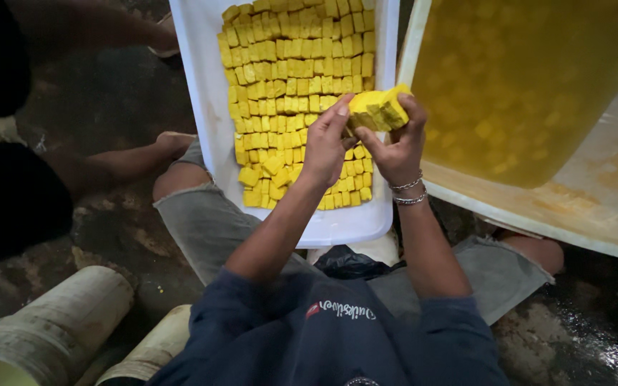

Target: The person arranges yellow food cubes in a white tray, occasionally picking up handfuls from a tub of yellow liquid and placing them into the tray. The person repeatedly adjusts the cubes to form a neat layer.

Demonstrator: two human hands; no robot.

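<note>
right hand (pixel 398 146) gripping a stack of yellow cubes (pixel 379 109) | left hand (pixel 327 143) pinching the same stack from the left | both held over the white tray (pixel 205 107) full of cubes | tub of yellow liquid (pixel 523 78) on the right

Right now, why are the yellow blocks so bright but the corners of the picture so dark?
In the head view, light falls from above on the white tray and the yellow blocks, so they glow; the floor and left edge sit in shadow. The wet floor at lower right shows small glints. The hands holding a yellow block look sharp, hardly blurred.
</note>
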